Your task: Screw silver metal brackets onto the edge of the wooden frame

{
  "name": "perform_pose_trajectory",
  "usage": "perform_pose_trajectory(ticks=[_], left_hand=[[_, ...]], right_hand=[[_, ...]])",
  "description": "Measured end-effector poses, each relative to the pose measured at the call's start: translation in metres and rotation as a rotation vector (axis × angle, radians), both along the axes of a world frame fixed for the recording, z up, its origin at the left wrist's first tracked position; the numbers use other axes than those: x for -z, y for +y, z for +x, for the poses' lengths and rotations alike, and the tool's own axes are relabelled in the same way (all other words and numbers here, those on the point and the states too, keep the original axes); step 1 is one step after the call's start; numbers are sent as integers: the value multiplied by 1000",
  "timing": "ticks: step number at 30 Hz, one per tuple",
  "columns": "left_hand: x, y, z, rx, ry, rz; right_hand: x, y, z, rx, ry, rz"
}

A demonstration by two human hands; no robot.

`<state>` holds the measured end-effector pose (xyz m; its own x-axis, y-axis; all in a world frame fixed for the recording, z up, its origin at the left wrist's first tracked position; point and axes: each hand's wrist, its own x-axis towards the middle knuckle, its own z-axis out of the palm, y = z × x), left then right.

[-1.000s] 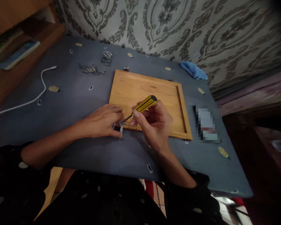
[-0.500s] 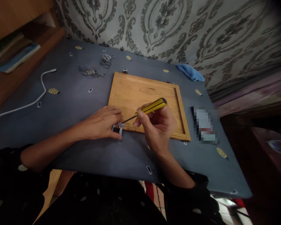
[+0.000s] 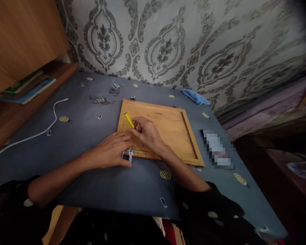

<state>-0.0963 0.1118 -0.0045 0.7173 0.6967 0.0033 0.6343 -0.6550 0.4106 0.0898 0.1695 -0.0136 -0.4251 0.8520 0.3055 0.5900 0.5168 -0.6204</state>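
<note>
My left hand (image 3: 112, 153) is curled over a small metal bracket (image 3: 129, 154) at the near left edge of a wooden panel (image 3: 168, 131), fingers pressed on it. Just beyond the left fingers, my right hand (image 3: 145, 133) is closed round a yellow and black screwdriver (image 3: 129, 119). The handle points up and to the left over the panel. Its tip is hidden behind the fingers. Both hands touch or nearly touch above the bracket.
The panel lies on a grey table (image 3: 86, 136). A white cable (image 3: 49, 127), loose metal hardware (image 3: 102, 99), a blue cloth (image 3: 195, 96) and a flat blurred object (image 3: 216, 149) lie around it. Books (image 3: 28, 90) sit on a wooden shelf at left. A patterned wall stands behind.
My right hand has moved left with the screwdriver, and the handle has swung from pointing right to pointing upper left. The camera has tilted up. My left hand stays on the bracket.
</note>
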Motion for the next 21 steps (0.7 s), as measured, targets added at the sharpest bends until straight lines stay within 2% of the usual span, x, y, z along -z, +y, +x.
perform_pose_trajectory(ticks=[3,5,9,12,16,19,21], left_hand=[[1,0,-1,2,-28,19],[1,0,-1,13,-40,28],[3,1,-1,12,-37,25],[4,2,0,6,-3,8],[3,2,0,21,-15,16],[3,3,-1,36,-29,5],[4,3,-2,36,-30,10]], right_hand=[[-3,10,-9,-129,-201,-51],[-3,15,-12,-176,-249,-55],[2,15,-7,-148,-228,-40],[6,-6,6,-101,-100,57],[13,-54,29,-70,100,225],[20,-84,42,-127,62,285],[26,-94,47,-197,3,314]])
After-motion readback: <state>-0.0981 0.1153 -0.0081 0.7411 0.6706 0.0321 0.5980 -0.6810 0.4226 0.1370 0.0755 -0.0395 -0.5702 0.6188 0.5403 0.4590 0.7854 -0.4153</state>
